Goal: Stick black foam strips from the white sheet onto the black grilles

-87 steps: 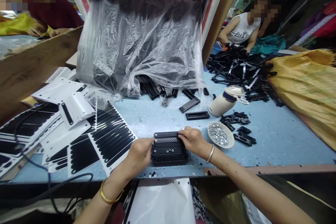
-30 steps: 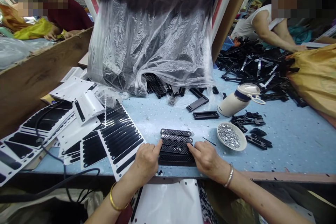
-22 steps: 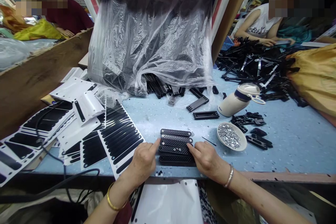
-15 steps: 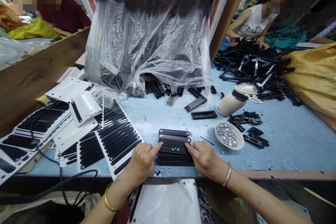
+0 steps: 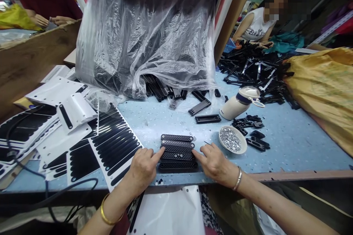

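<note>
Black textured bars point(image 5: 177, 149) lie in a row along the tabletop's point(image 5: 289, 147) near edge. Left hand point(image 5: 143, 169) and right hand point(image 5: 216, 165), released, extend index fingers to opposite ends — apparently adjusting, which calls for light, even pressure. Beyond, rightward — a bowl point(image 5: 243, 146), then a bottle point(image 5: 233, 107).
</note>
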`<state>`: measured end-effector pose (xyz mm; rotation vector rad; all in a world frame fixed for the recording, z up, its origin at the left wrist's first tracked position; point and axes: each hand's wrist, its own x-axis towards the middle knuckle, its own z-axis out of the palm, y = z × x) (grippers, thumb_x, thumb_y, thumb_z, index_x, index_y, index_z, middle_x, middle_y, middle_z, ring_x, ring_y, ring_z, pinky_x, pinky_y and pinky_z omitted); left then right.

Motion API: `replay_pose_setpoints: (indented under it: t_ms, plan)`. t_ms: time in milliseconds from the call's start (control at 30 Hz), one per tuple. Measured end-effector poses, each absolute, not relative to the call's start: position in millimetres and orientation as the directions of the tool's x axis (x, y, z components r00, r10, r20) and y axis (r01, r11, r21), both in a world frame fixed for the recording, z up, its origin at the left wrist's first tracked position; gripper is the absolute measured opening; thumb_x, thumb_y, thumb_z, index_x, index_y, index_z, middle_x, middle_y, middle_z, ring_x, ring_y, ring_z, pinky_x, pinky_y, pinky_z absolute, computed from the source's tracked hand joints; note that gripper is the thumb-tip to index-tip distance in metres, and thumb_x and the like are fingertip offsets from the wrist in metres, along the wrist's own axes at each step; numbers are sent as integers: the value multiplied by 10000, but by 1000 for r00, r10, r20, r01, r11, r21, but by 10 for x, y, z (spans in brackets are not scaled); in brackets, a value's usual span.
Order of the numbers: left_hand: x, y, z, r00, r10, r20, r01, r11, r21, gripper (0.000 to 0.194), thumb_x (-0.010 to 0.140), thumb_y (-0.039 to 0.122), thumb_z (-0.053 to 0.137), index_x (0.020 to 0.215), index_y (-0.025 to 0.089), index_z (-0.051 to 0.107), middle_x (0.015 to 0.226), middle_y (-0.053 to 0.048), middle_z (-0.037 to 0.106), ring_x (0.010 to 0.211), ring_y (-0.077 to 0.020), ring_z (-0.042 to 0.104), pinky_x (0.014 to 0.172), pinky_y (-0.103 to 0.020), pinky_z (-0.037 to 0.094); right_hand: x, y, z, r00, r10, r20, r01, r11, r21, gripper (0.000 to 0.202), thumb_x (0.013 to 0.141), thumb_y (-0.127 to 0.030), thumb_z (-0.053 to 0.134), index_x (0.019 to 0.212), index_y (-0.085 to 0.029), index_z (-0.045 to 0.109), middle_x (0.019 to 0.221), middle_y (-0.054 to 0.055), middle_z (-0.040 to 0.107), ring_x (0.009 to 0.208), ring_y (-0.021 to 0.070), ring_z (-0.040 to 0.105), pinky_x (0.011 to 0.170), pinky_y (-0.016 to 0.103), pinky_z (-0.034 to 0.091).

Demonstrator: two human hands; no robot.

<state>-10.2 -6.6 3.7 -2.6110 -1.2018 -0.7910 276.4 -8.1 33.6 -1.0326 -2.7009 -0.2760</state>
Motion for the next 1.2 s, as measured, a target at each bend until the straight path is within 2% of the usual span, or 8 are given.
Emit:
replay_pose_setpoints:
  t_ms: [333,600,767,967,1200]
  plan:
    - [-121,-58,61,540,658,524,753,-656,47,529,709,-71,363,1155,112,582,633,-31,494,561,-182,402,533,-302,343,2758,-124,237,-725,631,277,671,738,74,360,764,8,420,1052,-70,621,771,102,572,688,201,474,630,348,370]
    - [-127,-77,102,585,693,422,764,-646,1,523,691,-73,393,1146,108,578,672,-41,525,609,-194,448,578,-330,383,2780,-131,113,-730,601,327,618,784,-60,409,774,11,404,1135,-65,578,929,156,613,811,228,539,691,393,482]
    - [-171,-25,132,595,686,419,764,-645,-28,462,709,-47,422,1085,140,614,652,-41,540,585,-194,440,549,-326,344,2786,-133,84,-727,612,312,616,782,-99,408,777,4,420,1149,-64,574,940,166,619,827,234,549,696,409,504]
    - [-170,-18,117,581,671,461,747,-665,26,499,698,-69,399,1152,64,557,703,-54,582,609,-190,482,564,-326,365,2772,-138,110,-724,614,314,615,781,-111,414,759,29,392,1122,-30,581,921,177,618,847,251,537,682,416,505]
    - [-125,-51,115,594,681,428,732,-679,65,563,672,-91,380,1177,92,550,699,-51,568,613,-192,483,580,-322,398,2745,-144,142,-712,621,329,625,773,-107,419,743,42,377,1096,-25,591,897,177,614,831,250,526,670,412,498]
